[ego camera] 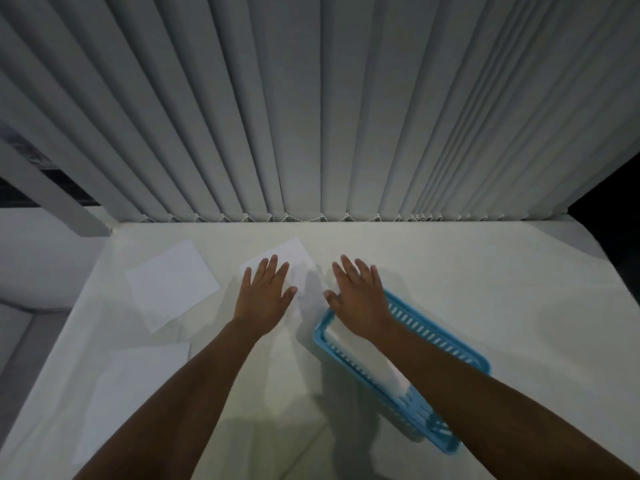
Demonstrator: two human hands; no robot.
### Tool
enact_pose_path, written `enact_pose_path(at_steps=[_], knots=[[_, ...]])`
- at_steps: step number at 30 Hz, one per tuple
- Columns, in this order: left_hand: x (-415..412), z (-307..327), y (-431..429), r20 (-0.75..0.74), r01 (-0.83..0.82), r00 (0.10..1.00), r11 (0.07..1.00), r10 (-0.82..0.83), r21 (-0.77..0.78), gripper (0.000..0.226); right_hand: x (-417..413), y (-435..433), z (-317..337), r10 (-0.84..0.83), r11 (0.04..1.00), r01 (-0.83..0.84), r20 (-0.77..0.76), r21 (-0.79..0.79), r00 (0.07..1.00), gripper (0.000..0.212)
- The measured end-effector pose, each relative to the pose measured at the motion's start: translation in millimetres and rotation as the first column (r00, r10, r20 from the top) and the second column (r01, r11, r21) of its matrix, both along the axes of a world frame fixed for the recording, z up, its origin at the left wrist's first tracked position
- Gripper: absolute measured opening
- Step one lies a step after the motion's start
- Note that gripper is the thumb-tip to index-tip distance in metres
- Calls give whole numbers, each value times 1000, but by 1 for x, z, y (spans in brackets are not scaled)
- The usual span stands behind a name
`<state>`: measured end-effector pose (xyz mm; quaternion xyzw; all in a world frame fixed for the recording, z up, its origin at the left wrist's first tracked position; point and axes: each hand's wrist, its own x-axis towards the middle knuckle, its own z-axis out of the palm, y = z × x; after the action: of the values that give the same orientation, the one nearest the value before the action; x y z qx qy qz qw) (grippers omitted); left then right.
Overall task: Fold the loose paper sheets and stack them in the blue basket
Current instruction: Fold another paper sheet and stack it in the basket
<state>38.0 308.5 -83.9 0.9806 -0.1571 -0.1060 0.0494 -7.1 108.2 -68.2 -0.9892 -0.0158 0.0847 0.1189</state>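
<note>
White table [450,289]: sheet [287,258] under flat left hand [265,292].

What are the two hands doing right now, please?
Left hand: open, flat on a sheet.
Right hand: open, holding nothing, above the basket.

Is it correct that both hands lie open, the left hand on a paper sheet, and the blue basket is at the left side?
Not quite: the head view shows the blue basket at the right side, under the right hand. The left hand does lie open on a paper sheet.
</note>
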Motion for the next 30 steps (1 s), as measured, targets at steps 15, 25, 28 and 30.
enact_pose_path(at_steps=[15, 25, 28, 30], knots=[[74, -27, 42, -255, -327, 927, 926, 276, -187, 60, 147, 75, -33, 187, 966, -222, -235, -130, 954, 57], [86, -28, 43, -217, -433, 898, 858, 383, -278, 26, 162, 72, -31, 167, 982, -180, -172, -57, 971, 44], [80, -23, 45, -97, -363, 931, 875, 351, -321, 19, 161, 67, -23, 188, 982, -188, -127, 17, 974, 28], [72, -18, 46, -15, -295, 950, 881, 312, -369, 15, 158, 60, -17, 214, 977, -212, -105, 29, 971, 20]])
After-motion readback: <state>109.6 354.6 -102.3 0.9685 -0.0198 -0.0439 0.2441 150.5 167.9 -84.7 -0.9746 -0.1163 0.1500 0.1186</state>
